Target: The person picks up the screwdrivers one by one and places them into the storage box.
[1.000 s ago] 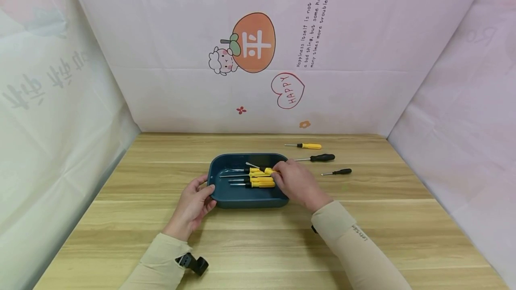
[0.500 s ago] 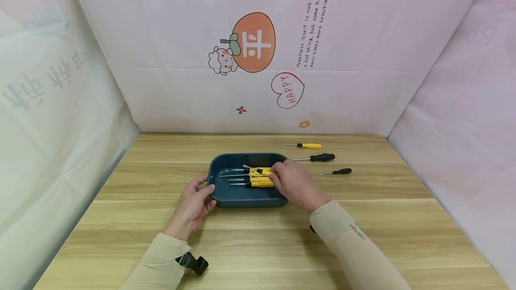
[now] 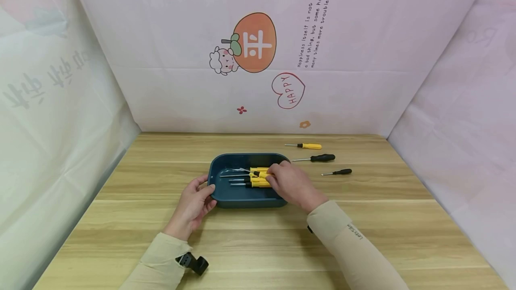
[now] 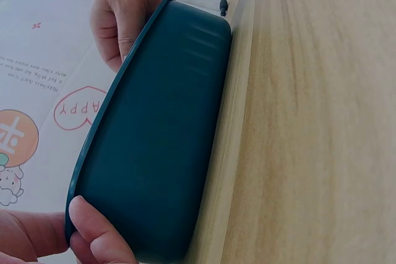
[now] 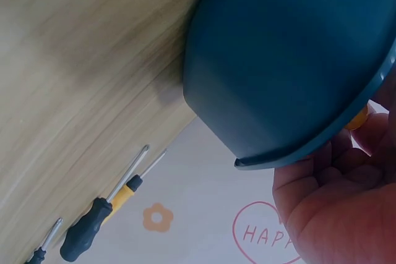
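A dark teal tray (image 3: 225, 196) stands on the wooden table, with several yellow-handled screwdrivers (image 3: 258, 184) lying side by side in it. My left hand (image 3: 192, 205) grips the tray's left end, thumb over the rim; the left wrist view shows its fingers (image 4: 99, 233) at the tray wall. Over the tray's right part, my right hand (image 3: 293, 183) holds a yellow and black screwdriver (image 3: 263, 174) by its handle, the shaft pointing left above the others. In the right wrist view, the tray wall (image 5: 278, 60) hides most of that screwdriver; only a bit of yellow handle (image 5: 357, 119) shows.
Right of the tray lie a yellow screwdriver (image 3: 310, 146), a larger black screwdriver (image 3: 322, 158) and a small black screwdriver (image 3: 342, 172). A printed white cloth (image 3: 181, 97) hangs behind the table, with more cloth at both sides.
My right hand has moved slightly left, and the screwdriver in it has shifted left and a little lower over the others. The left hand and tray have stayed in place.
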A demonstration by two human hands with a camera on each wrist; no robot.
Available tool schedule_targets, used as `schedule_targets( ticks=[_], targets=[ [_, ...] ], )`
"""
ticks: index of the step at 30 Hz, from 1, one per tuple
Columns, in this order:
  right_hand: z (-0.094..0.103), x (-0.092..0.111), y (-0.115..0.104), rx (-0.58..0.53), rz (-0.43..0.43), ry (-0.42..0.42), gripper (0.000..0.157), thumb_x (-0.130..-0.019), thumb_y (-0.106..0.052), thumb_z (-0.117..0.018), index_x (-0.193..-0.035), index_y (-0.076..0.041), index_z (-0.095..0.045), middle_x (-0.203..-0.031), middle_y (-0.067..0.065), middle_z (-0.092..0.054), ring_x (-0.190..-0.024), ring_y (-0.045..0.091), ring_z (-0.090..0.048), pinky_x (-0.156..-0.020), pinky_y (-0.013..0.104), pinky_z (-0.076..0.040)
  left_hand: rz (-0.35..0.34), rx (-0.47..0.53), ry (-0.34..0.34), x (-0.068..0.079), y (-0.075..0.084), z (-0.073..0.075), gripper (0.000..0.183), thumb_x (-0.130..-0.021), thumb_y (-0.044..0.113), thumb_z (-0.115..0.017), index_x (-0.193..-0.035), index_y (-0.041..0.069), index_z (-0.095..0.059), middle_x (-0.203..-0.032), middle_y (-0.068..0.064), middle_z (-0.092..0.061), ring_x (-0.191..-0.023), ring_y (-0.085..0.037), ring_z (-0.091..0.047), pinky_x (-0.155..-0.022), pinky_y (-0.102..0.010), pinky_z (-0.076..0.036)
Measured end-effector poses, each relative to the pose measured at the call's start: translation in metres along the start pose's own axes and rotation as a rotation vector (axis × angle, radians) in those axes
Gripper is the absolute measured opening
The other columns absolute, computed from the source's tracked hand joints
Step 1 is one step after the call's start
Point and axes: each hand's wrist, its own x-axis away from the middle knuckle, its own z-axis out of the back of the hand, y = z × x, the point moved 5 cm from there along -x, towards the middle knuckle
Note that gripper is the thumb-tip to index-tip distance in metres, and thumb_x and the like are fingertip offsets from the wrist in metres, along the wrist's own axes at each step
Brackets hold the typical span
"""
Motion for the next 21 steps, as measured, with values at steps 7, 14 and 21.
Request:
schedule_targets(
  ticks=[7,14,21],
  targets=[
    [-0.005,-0.003,-0.004,0.006,0.005,-0.026,0.026,-0.106,-0.032,-0.063,-0.121,-0.013,-0.073,-0.106,0.001,-0.069,-0.091,0.016,-0.059,-0.086,0.036,-0.057,0.003,0.001,0.001,0.000,0.001,-0.001,0.047,-0.107,0.011,-0.055,-0.153,0.008,-0.044,-0.109,-0.011,-0.061,-0.076,-0.011,-0.060,-0.067,-0.019,-0.057],
    [-0.009,-0.004,-0.007,0.005,0.018,-0.039,0.026,-0.105,-0.032,-0.065,-0.121,-0.014,-0.074,-0.106,0.001,-0.069,-0.091,0.015,-0.059,-0.087,0.035,-0.056,0.003,-0.001,-0.001,0.000,0.001,0.000,0.047,-0.107,0.011,-0.056,-0.153,0.008,-0.044,-0.109,-0.012,-0.061,-0.078,-0.013,-0.061,-0.067,-0.019,-0.057],
    [-0.012,-0.006,-0.012,0.019,0.037,-0.057,0.025,-0.105,-0.033,-0.065,-0.120,-0.015,-0.075,-0.107,0.000,-0.070,-0.093,0.014,-0.060,-0.088,0.034,-0.057,0.002,0.004,0.002,0.000,0.000,0.000,0.047,-0.107,0.011,-0.055,-0.153,0.008,-0.044,-0.109,-0.012,-0.061,-0.076,-0.011,-0.060,-0.066,-0.019,-0.056]
  ],
)
